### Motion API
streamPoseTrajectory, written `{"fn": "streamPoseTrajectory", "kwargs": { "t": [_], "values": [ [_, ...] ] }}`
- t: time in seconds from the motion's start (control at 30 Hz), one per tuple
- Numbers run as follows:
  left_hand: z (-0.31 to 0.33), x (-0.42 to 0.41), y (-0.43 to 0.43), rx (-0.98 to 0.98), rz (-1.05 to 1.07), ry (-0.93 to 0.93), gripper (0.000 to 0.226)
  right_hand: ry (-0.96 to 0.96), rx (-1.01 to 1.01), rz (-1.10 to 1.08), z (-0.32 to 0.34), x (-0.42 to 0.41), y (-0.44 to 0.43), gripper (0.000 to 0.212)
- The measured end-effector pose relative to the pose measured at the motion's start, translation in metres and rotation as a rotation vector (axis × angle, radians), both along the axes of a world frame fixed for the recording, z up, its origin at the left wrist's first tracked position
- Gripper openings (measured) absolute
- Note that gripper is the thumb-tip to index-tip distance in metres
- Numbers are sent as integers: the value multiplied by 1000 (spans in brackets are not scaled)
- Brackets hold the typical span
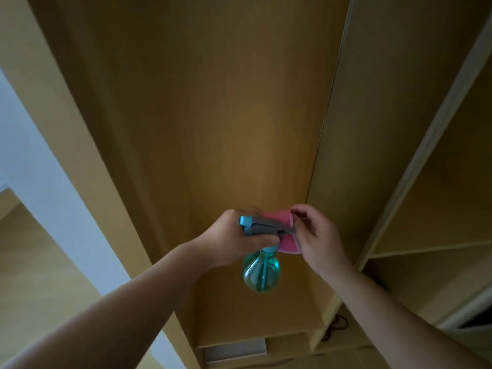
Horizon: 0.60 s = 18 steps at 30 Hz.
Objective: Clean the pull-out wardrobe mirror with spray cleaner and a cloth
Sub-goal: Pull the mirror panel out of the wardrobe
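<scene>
From the head view, the only one I have, both hands are raised together in the lower centre of the frame, in front of a tall wood-coloured wardrobe panel (pixel 213 115). My left hand (pixel 231 235) is wrapped round the neck of the spray bottle (pixel 261 274). Its fingers are curled under the grey head, and the teal body hangs below the fist. My right hand (pixel 319 235) pinches the pink cloth (pixel 287 242) between thumb and fingertips, holding it up just at the nozzle end of the sprayer, touching it or very nearly. I read this as the loading step, wetting the cloth rather than the glass, though I see no mist and can't tell if the trigger is being squeezed. I can't pick out the mirror itself: nothing in frame reads clearly as reflective, and the panel ahead looks like plain board. To the right of the frame sit open shelves (pixel 439 249). A pale box (pixel 235 348) lies low at the bottom centre, with a dark cord (pixel 338 323) beside it to the right. The next move, as I judge it, calls for a squeeze or two onto the cloth. After that the bottle has to come out of the way so the mirror can be found and drawn out — the right hand then needs a fuller, flatter grip on the cloth for wiping.
</scene>
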State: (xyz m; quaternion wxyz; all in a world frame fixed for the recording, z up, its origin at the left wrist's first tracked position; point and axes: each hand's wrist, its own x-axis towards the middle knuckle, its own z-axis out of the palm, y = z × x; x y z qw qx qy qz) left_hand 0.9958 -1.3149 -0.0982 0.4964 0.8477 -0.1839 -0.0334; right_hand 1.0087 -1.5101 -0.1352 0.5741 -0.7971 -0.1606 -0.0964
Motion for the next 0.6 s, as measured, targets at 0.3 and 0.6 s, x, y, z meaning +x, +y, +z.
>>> {"fn": "streamPoseTrajectory", "kwargs": {
  "t": [0.3, 0.6],
  "values": [
    [68, 21, -23, -25, -29, -26, 14, -249, -279, -209, 90, 3, -40, 30],
    [125, 46, -67, 0, -5, -122, 14, -205, -333, -819, 192, 42, -146, 60]
  ]
}}
